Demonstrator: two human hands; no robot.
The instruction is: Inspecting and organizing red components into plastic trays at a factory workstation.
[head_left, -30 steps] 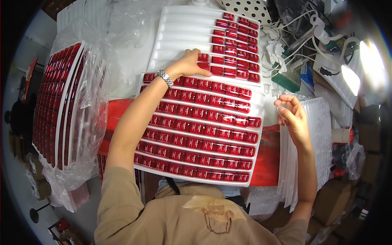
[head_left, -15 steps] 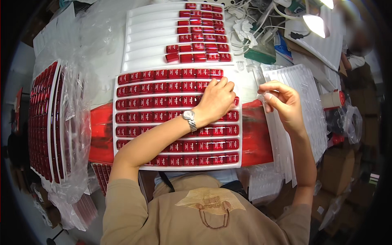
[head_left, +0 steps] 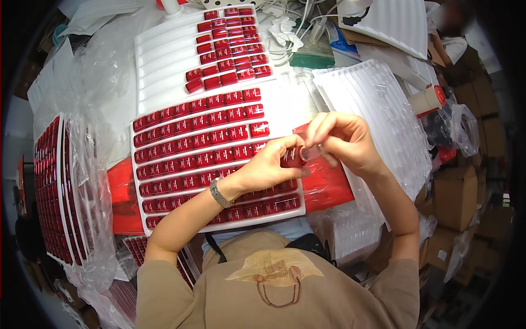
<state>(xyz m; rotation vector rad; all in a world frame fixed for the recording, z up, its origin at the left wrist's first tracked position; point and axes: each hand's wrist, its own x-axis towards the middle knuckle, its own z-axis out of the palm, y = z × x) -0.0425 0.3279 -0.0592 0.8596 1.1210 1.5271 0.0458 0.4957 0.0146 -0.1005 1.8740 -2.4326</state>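
Observation:
My left hand (head_left: 274, 163) is closed round a small glossy red container (head_left: 292, 157) with white print, held just above the tray. Against its right end my right hand (head_left: 344, 143) pinches a small clear plastic piece (head_left: 311, 153); whether the piece is on the container or only touching it is hard to tell. Under my left hand and forearm lies a white ribbed tray (head_left: 222, 226) with rows of matching red containers (head_left: 218, 117). My left arm hides parts of the lower rows.
Behind it stands a second white tray (head_left: 161, 55), red containers only at its right side. Clear plastic trays (head_left: 378, 115) are stacked at right; wrapped full trays (head_left: 52, 186) stand at left. Cables, a green box (head_left: 313, 57) and a red-lidded tub (head_left: 428, 101) lie beyond. Another person (head_left: 453, 46) is far right.
My left hand has lifted a red container from near the tray's right edge. My right hand has moved left with the clear piece to meet it. The whole view has turned slightly.

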